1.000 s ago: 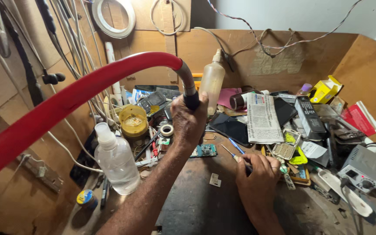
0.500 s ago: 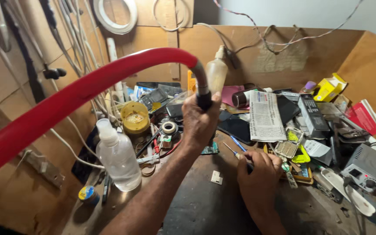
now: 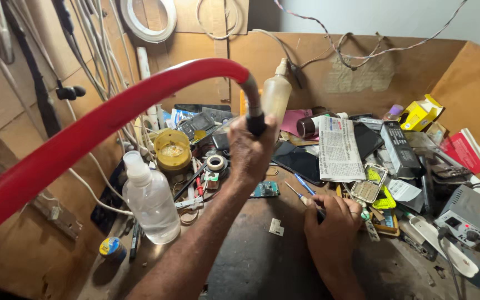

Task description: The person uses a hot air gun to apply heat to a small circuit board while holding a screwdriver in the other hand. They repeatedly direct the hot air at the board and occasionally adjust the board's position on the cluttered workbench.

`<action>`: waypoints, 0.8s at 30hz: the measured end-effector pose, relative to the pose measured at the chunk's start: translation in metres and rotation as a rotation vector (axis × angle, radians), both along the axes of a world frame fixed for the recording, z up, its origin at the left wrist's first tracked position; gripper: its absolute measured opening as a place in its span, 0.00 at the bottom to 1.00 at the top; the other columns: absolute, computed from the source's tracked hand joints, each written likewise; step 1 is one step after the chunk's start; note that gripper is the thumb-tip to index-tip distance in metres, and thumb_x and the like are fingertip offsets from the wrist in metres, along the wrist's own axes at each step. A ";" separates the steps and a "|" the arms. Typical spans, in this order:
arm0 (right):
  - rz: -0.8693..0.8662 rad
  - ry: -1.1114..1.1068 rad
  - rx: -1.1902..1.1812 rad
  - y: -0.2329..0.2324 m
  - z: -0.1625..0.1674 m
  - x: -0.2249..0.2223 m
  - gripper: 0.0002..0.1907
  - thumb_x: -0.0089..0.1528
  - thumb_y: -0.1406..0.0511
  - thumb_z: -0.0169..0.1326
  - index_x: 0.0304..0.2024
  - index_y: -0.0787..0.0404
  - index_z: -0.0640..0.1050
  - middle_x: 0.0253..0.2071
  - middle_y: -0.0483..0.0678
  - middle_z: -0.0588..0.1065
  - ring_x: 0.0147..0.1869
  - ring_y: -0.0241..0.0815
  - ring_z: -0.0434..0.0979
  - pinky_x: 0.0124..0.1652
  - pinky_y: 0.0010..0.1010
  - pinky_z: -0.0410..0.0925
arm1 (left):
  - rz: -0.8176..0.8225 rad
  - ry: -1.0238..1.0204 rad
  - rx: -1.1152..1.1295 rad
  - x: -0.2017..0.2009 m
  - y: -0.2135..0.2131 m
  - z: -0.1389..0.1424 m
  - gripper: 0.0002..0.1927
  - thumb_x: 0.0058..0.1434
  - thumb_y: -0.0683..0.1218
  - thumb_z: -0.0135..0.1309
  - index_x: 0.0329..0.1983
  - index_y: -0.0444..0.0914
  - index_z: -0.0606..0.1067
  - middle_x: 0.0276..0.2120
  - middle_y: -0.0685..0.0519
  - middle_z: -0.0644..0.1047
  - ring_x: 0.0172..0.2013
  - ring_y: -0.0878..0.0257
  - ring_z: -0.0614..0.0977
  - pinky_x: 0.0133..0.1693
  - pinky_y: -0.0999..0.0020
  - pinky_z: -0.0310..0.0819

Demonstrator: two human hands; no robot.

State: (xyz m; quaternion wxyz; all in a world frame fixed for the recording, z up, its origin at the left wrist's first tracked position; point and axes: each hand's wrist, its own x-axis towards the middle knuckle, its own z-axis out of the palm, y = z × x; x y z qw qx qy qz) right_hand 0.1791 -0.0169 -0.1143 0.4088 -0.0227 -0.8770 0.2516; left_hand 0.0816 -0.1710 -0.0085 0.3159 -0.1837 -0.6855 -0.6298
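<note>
We note the left hand [image 3: 249, 151] raised above the worktop [image 3: 251, 266], its fingers clenched around the dark handle of a hot-air tool [image 3: 254, 114]. A thick red hose [image 3: 84, 139] arcs from that handle up and over to the left, running out of view at the lower left edge. The tool's handle sits upright in the fist, just in front of a pale squeeze bottle [image 3: 276, 94] that stands against the back wall.

We record the right hand [image 3: 331, 228] lower down, resting on the worktop, fingers closed around a small tool with a thin metal tip [image 3: 301, 195] that points up and left. A small green circuit board [image 3: 265, 190] lies near that tip, just below the left hand. A small white chip [image 3: 275, 226] lies on the dark surface between the two forearms.

To the left stands a clear plastic bottle [image 3: 151, 203] with a yellow jar [image 3: 173, 150] behind it and a roll of tape [image 3: 215, 163] near the jar. On the right we see a folded printed sheet [image 3: 338, 147], a dark phone [image 3: 301, 164] beside it, a yellow box [image 3: 418, 114] and a grey control unit [image 3: 468, 214] with a dial.
</note>
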 end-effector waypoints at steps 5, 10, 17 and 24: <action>0.024 -0.005 -0.006 -0.002 0.002 0.000 0.07 0.60 0.63 0.59 0.34 0.60 0.80 0.39 0.48 0.80 0.53 0.52 0.71 0.57 0.44 0.60 | -0.060 -0.075 0.056 0.002 0.003 0.000 0.17 0.64 0.49 0.54 0.21 0.37 0.73 0.15 0.57 0.74 0.16 0.69 0.77 0.17 0.68 0.71; 0.000 -0.024 -0.015 -0.001 0.003 0.002 0.07 0.60 0.62 0.59 0.34 0.60 0.81 0.39 0.47 0.80 0.54 0.52 0.71 0.57 0.44 0.60 | -0.039 -0.039 0.047 -0.003 0.003 -0.002 0.18 0.66 0.48 0.53 0.20 0.38 0.72 0.14 0.58 0.73 0.15 0.70 0.76 0.17 0.69 0.70; -0.004 -0.032 -0.003 -0.002 0.000 0.000 0.07 0.59 0.62 0.60 0.35 0.60 0.81 0.39 0.48 0.80 0.54 0.53 0.70 0.57 0.44 0.60 | 0.018 0.038 -0.023 -0.004 -0.001 -0.008 0.17 0.65 0.48 0.56 0.22 0.36 0.74 0.16 0.56 0.74 0.18 0.69 0.77 0.20 0.68 0.69; -0.003 0.023 0.005 0.001 -0.003 0.000 0.07 0.60 0.62 0.60 0.35 0.59 0.80 0.39 0.48 0.80 0.54 0.52 0.71 0.58 0.45 0.60 | -0.031 -0.052 0.060 -0.007 -0.003 -0.004 0.15 0.65 0.48 0.54 0.24 0.36 0.74 0.14 0.55 0.75 0.16 0.68 0.79 0.18 0.68 0.74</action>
